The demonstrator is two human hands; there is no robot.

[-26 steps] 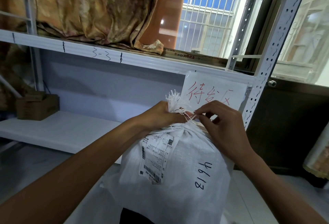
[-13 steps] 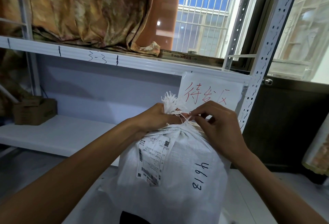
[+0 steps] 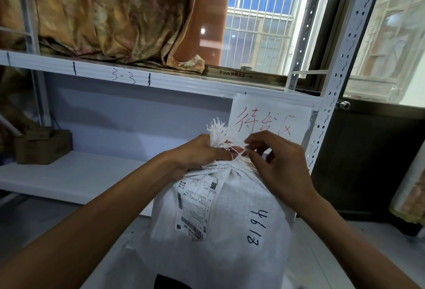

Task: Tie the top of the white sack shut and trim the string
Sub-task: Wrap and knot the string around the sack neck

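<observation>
Sack (image 3: 241, 208): woven plastic cloth, matt, coarse, top frayed into strips. Label (image 3: 195, 206): smooth paper, creased. Shelf rack (image 3: 161, 82): painted metal, semi-gloss. Box (image 3: 42, 146): matt cardboard. Curtain (image 3: 103, 17): soft patterned cloth.

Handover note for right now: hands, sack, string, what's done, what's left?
Left hand: clamped around the gathered neck of the white sack, just under the frayed tuft.
Right hand: fingertips pinching the thin white string at the neck.
The sack stands upright in front of the shelf, label and handwritten number facing the camera.
Done: top bunched, string at the neck.
Left: can't tell if a knot is finished; tighten it, then trim. No cutting tool in view.
</observation>
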